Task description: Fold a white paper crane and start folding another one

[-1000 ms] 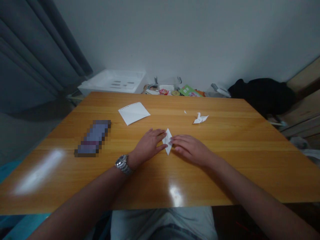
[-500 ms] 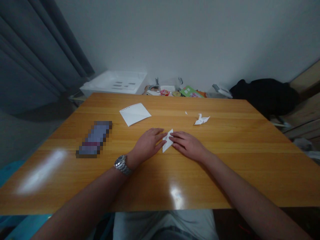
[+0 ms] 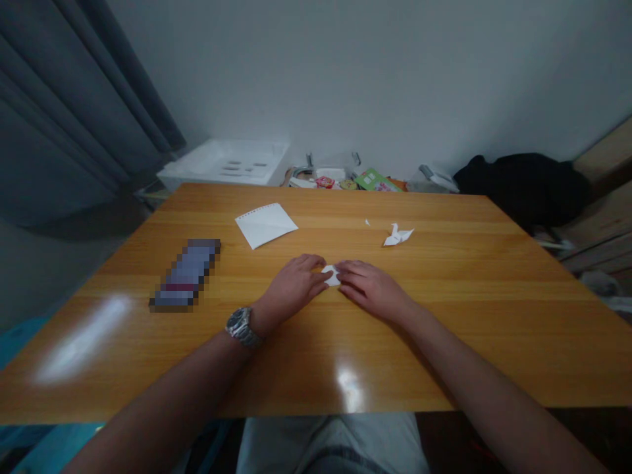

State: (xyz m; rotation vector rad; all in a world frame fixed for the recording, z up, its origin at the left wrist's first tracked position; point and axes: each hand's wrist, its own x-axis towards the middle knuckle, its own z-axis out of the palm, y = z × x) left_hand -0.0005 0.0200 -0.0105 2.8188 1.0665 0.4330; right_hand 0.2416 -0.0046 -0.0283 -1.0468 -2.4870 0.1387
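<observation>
The left hand (image 3: 295, 280) and right hand (image 3: 374, 286) both pinch the folded paper (image 3: 334, 280), apparently mid-crease, so the next move calls for steady pressing.

Fingers of the bare left hand (image 3: 295, 284) and bare right hand (image 3: 374, 288) partly hide the small folded white paper (image 3: 334, 282), obscuring its full outline. Coarse blocks blur the dark rectangular phone (image 3: 185, 273); picture edges crop the grey fabric curtain (image 3: 74, 118) and both forearms.
</observation>
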